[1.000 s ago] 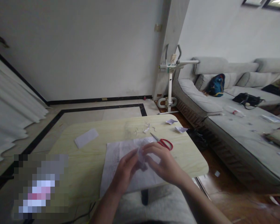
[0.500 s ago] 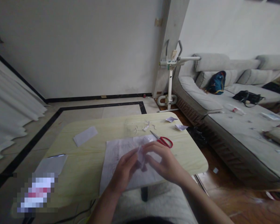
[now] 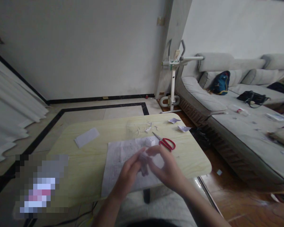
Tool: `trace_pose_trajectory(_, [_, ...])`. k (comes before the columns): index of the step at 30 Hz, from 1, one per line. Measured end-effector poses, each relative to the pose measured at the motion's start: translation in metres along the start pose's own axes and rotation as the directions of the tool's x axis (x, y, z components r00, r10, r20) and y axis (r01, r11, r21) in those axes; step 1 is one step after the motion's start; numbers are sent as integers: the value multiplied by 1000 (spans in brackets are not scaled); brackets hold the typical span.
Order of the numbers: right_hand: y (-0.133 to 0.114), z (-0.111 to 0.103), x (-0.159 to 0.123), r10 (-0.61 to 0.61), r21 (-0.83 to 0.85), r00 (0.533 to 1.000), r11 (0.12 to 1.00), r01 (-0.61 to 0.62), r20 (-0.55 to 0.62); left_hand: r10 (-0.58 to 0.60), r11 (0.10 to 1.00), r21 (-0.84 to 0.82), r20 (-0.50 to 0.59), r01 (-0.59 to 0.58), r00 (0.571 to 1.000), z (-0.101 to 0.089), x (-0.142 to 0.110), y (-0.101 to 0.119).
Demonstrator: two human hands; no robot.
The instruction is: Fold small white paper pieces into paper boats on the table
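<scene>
Between my two hands is a small piece of folded white paper [image 3: 144, 164], slightly blurred. My left hand [image 3: 130, 168] grips its left side, and the thumb and fingers of my right hand [image 3: 164, 164] pinch its upper right. Both hands are above a large printed sheet [image 3: 115, 160] on the table. Just beyond my fingers, a small folded white paper block [image 3: 150, 141] rests at the sheet's far edge. Red-handled scissors [image 3: 167, 143] lie right of it, blades partly apart, pointing away to the left.
Paper scraps [image 3: 148, 128] lie at the table's [image 3: 80, 167] far side. Two folded paper pieces [image 3: 174, 120] are at its far right corner, and a folded white paper strip [image 3: 87, 137] at left. A grey sofa [image 3: 246, 138] stands to the right, beside an exercise machine [image 3: 172, 82].
The paper in my hands has turned and sits a little lower between the fingers. My right hand has shifted slightly, uncovering more of the folded paper block behind it.
</scene>
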State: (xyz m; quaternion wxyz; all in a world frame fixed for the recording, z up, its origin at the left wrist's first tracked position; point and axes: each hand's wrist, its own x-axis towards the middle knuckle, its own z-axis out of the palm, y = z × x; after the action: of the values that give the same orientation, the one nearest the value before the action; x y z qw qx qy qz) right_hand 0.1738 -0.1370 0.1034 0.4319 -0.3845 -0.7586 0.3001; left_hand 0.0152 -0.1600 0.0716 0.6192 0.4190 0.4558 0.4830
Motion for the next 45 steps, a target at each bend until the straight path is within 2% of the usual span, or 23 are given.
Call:
trace_pose_trajectory(4, [5, 6, -4, 25, -86, 1000, 996, -26, -14, 108, 987, 128, -94, -96, 990, 5, -1, -6])
trace_pose_trajectory(7, [10, 9, -4, -20, -207, 999, 978, 10, -45, 152, 978, 161, -103, -135, 983, 9, -1, -7])
trace_pose_trajectory(10, [14, 13, -6, -38, -323, 998, 946, 21, -48, 240, 941, 271, -120, -201, 963, 9, 1, -9])
trace_pose_trajectory(15, [17, 20, -11, -3, -301, 999, 953, -11, -47, 361, 847, 466, -151, -256, 920, 4, 2, -18])
trace_pose_trajectory(19, [20, 23, -12, 0, -283, 999, 959, -15, -53, 461, 717, 623, -86, -313, 883, 1, 1, -26])
trace_pose_trajectory(24, [22, 27, -13, 19, -289, 999, 957, -31, -42, 587, 530, 755, 2, -386, 810, -1, 2, -33])
trace_pose_trajectory(28, [23, 31, -15, 60, -238, 997, 969, -69, -45, 623, 451, 803, 29, -390, 781, -2, 1, -35])
trace_pose_trajectory(33, [25, 30, -18, 69, -126, 994, 989, -80, -88, 653, 364, 816, 120, -449, 748, -3, 0, -37])
trace_pose_trajectory(36, [25, 28, -18, 31, -60, 994, 997, -38, -106, 632, 419, 796, 90, -437, 769, -1, 1, -38])
trace_pose_trajectory(40, [25, 27, -19, 39, -30, 989, 999, -43, -142, 507, 584, 745, -26, -321, 862, 4, 0, -39])
trace_pose_trajectory(42, [25, 27, -20, 21, -52, 990, 998, -28, -138, 476, 588, 743, 4, -321, 880, 4, 0, -39])
trace_pose_trajectory(45, [26, 26, -20, -17, -78, 997, 997, 11, -79, 517, 529, 760, 65, -378, 853, 2, 2, -39])
